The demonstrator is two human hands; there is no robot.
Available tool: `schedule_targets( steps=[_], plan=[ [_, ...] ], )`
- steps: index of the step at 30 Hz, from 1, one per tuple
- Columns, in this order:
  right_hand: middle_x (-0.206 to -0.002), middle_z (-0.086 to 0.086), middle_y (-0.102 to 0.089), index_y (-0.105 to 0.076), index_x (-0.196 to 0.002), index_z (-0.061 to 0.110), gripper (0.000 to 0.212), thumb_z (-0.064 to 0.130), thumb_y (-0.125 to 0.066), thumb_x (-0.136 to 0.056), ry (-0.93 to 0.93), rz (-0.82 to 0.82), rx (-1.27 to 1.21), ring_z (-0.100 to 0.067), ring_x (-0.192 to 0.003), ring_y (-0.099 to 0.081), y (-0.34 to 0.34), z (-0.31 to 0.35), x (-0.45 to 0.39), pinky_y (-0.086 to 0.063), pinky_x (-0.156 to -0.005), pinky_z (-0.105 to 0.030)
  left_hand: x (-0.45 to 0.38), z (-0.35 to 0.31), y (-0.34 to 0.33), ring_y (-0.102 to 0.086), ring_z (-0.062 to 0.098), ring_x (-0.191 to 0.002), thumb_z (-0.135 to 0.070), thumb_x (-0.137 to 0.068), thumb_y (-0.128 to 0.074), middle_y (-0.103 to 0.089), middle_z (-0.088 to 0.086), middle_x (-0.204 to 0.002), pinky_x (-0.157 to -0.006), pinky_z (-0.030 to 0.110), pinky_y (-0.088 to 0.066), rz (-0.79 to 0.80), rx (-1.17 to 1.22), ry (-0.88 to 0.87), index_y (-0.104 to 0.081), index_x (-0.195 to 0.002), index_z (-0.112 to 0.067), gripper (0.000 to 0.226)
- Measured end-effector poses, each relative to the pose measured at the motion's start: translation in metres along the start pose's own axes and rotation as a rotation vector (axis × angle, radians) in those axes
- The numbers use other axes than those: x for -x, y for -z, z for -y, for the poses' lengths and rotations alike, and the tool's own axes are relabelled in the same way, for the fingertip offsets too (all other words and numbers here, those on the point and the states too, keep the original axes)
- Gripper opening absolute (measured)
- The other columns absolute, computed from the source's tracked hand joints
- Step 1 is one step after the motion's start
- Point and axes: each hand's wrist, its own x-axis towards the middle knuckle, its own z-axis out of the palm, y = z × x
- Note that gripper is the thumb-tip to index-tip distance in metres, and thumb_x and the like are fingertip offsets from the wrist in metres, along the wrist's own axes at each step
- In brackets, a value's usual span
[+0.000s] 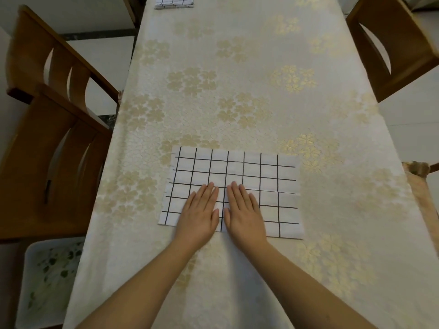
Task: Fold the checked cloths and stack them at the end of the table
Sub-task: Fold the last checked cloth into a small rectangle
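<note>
The cloth (234,186) lies flat on the counter (237,67), near the person. Its long side runs left to right. Both grips are released: the left hand (200,214) and right hand (244,214) press flat on its middle, side by side. The stack (174,2) sits at the far end, straight ahead, so the next fold likely goes sideways.

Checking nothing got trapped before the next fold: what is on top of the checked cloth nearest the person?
Only both hands lie flat on the checked cloth: left hand and right hand, side by side. The cloth beneath the palms is covered.
</note>
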Motion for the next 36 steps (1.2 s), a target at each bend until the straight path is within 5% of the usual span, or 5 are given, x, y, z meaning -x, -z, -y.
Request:
schedule_targets(
  steps=[8, 18, 22, 26, 36],
  plan=[
    [-0.162, 0.007, 0.016, 0.008, -0.155, 0.032, 0.073, 0.067, -0.017, -0.095, -0.178, 0.052, 0.098, -0.011, -0.148, 0.018, 0.024, -0.071, 0.026, 0.006, -0.12, -0.039, 0.004, 0.014, 0.0, 0.004, 0.019, -0.151, -0.055, -0.098, -0.019, 0.003, -0.003, -0.164, -0.119, 0.051, -0.004, 0.066, -0.08, 0.015, -0.004, -0.156, -0.033, 0.063],
    [-0.162, 0.01, 0.016, 0.007, -0.154, 0.036, 0.071, 0.066, -0.02, -0.096, -0.222, 0.058, 0.069, -0.009, -0.147, 0.019, 0.045, -0.098, 0.038, 0.009, -0.12, -0.038, 0.005, 0.013, 0.009, 0.025, 0.027, -0.146, -0.066, -0.094, -0.014, 0.026, 0.005, -0.16, -0.115, 0.061, 0.009, 0.134, -0.096, 0.043, 0.015, -0.151, -0.04, 0.069],
    [-0.161, 0.01, 0.02, 0.011, -0.154, 0.035, 0.069, 0.064, -0.017, -0.097, -0.206, 0.07, 0.037, -0.008, -0.146, 0.023, 0.045, -0.101, 0.038, 0.014, -0.119, -0.036, 0.009, 0.005, 0.015, -0.009, 0.027, -0.15, -0.06, -0.095, -0.028, -0.012, 0.006, -0.163, -0.117, 0.053, 0.001, 0.041, -0.081, 0.003, -0.017, -0.155, -0.026, 0.07],
    [-0.162, 0.011, 0.011, 0.005, -0.155, 0.03, 0.065, 0.057, -0.012, -0.098, -0.229, -0.003, -0.014, -0.006, -0.146, 0.019, 0.046, -0.104, 0.044, 0.015, -0.118, -0.03, 0.019, -0.031, 0.009, -0.061, 0.028, -0.113, -0.041, -0.087, -0.051, -0.064, 0.008, -0.123, -0.094, 0.041, -0.039, -0.163, -0.034, -0.338, -0.067, -0.113, -0.017, 0.039],
    [-0.154, -0.002, -0.036, -0.04, -0.147, 0.018, 0.054, 0.037, -0.021, -0.099, -0.156, -0.13, -0.058, -0.018, -0.146, -0.021, 0.044, -0.108, 0.064, -0.01, -0.119, -0.036, 0.018, -0.08, 0.006, -0.052, 0.023, -0.067, -0.002, -0.07, -0.068, -0.058, 0.002, -0.078, -0.06, 0.033, -0.039, -0.149, -0.154, -0.494, -0.063, -0.088, -0.015, 0.023]
  ],
)
